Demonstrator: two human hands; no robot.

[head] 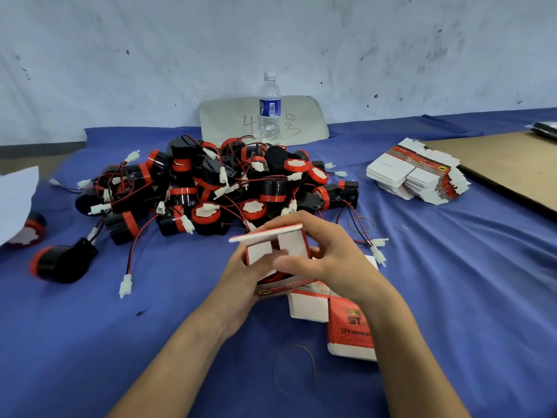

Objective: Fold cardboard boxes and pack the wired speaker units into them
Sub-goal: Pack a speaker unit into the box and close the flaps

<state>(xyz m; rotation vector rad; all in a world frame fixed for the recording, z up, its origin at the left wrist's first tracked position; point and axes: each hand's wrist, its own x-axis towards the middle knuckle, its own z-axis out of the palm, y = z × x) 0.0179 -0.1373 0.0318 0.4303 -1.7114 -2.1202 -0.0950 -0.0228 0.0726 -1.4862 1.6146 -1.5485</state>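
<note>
Both of my hands hold a small red and white cardboard box (280, 248) above the blue cloth, its white end flaps standing open toward me. My left hand (241, 282) grips it from the left and below. My right hand (325, 254) wraps over its right side with the thumb on a flap. Something red and black shows inside the box's lower opening. A big pile of black and red wired speaker units (211, 185) lies just behind. A stack of flat boxes (419, 173) sits at the right. One flat box (346, 327) lies under my right wrist.
A water bottle (270, 110) stands behind the pile against a pale board (229, 119). Loose speaker units (60, 262) lie at the left beside white paper (16, 200). A brown cardboard sheet (512, 164) covers the far right. Rubber bands (361, 223) lie on the blue cloth (150, 312).
</note>
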